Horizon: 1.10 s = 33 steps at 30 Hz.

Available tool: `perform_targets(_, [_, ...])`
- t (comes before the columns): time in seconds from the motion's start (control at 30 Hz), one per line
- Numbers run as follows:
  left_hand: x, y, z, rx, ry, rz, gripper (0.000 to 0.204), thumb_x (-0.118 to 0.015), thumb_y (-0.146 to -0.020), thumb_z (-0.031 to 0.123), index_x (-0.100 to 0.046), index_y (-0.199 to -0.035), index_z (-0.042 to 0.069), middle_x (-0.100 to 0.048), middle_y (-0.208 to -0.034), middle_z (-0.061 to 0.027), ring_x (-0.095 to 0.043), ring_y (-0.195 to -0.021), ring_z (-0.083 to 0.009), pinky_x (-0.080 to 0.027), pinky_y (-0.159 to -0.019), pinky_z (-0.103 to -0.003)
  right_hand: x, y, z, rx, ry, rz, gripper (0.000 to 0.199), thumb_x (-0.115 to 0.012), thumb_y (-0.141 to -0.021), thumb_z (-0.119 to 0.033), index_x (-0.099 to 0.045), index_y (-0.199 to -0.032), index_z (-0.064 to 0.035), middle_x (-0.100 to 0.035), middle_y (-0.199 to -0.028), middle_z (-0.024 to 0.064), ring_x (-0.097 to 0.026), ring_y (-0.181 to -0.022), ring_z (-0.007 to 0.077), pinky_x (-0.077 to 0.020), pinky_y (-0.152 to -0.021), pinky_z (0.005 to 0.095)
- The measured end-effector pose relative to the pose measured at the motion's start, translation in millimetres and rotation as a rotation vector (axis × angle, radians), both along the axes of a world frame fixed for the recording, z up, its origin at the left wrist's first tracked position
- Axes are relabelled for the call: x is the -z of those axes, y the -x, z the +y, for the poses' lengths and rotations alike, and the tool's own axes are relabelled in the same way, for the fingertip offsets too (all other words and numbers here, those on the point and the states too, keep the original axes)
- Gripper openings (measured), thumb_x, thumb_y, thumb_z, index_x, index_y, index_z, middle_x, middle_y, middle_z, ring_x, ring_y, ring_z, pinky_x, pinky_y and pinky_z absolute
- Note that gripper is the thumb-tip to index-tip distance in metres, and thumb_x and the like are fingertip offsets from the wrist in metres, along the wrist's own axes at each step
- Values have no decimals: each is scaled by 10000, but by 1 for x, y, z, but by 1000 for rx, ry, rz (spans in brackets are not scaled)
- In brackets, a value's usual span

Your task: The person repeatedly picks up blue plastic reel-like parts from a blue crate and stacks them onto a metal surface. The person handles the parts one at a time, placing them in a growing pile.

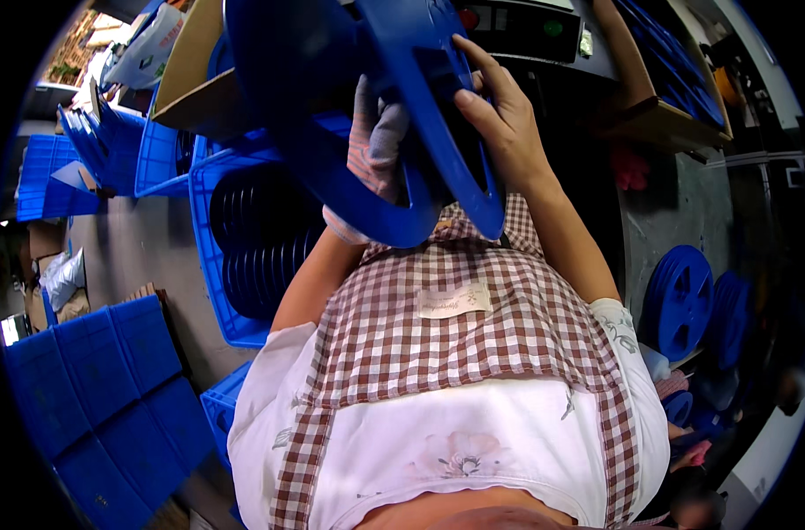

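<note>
A large blue plastic reel [283, 79] with smooth round flanges and cut-out openings is held tilted in front of my chest. Its top runs out of the picture. My left hand [376, 150], in a striped glove with grey fingertips, grips it from within the gap behind the near flange, which hides part of the palm. On the other side, my bare right hand [508, 124] holds the right flange, thumb and fingers bent at its edge.
Left stands a blue crate [206, 256] with rows of black discs, below an open cardboard box [199, 106]. Blue crates [111, 380] fill the lower left. A dark control panel [517, 31] is ahead. Right are a carton [676, 124] and stacked blue reels [680, 300].
</note>
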State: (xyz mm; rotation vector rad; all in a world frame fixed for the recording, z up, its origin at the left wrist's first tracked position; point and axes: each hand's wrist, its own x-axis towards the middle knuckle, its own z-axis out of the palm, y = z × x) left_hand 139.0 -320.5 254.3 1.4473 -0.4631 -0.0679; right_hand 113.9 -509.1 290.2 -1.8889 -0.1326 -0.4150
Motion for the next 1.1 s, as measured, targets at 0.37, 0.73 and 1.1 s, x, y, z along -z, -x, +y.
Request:
perform_targets(0.37, [-19,7,-25,44,512,415,581,-549,-976,181,-280,-1489,138,-569,-1218,-116,-591,-1082,-176,-523,-923,-323,-33,10,10,8,90,61,630,-630,-851,-341,-444,-1405,-104,-519,-988,143,-526,-913,268,-430,-850,362])
perform_targets(0.73, [-19,16,-30,16,562,472,592,-575,-967,200,-292,-1482,139,-567,-1241,-103,-588,-1109,-189,-524,-917,-313,-18,6,7,3,73,-3,642,-654,-836,-315,-450,-1407,-105,-484,-918,109,-499,-854,222,-425,-816,330])
perform_targets(1.1, [-7,16,-28,65,331,257,604,-578,-968,234,-277,-1485,149,-535,-1298,-110,-556,-1182,-216,-498,-987,-348,-24,0,3,-96,21,89,691,-649,-842,-316,-395,-1449,-107,-512,-945,114,-531,-917,229,-425,-873,326])
